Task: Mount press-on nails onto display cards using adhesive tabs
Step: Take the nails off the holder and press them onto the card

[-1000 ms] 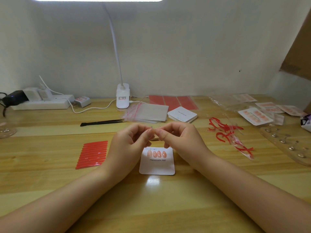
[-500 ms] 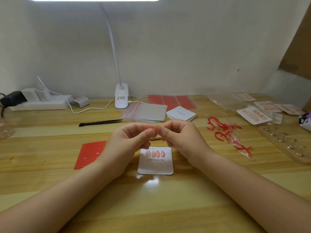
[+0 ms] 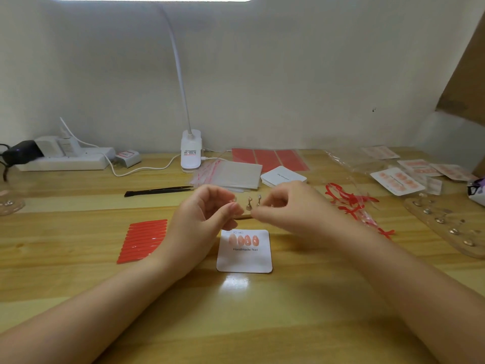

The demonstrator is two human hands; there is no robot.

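A white display card [image 3: 244, 258] printed "Handmade Nail" lies flat on the wooden table [image 3: 262, 324], with several pink press-on nails [image 3: 244, 240] stuck in a row near its top edge. My left hand [image 3: 207, 214] hovers just above and behind the card and pinches a small pale press-on nail [image 3: 233, 206] between thumb and forefinger. My right hand [image 3: 283, 206] is level with it, a small gap between them, its fingertips pinched together; I cannot make out anything in them. Red adhesive tab strips [image 3: 143, 240] lie left of the card.
Two small metal nail stands [image 3: 253, 202] on a wooden strip rise between my hands. Behind are black tweezers [image 3: 160, 191], plastic bags [image 3: 231, 174], blank cards [image 3: 283, 176], red sheets [image 3: 267, 158], a lamp base [image 3: 191, 151] and a power strip [image 3: 63, 161]. On the right lie red backing scraps [image 3: 351, 203], finished cards [image 3: 396, 179] and a stand holder [image 3: 446, 224].
My hands, whose fingertips met above the card, have drawn apart sideways. The metal stands behind them now show in the gap.
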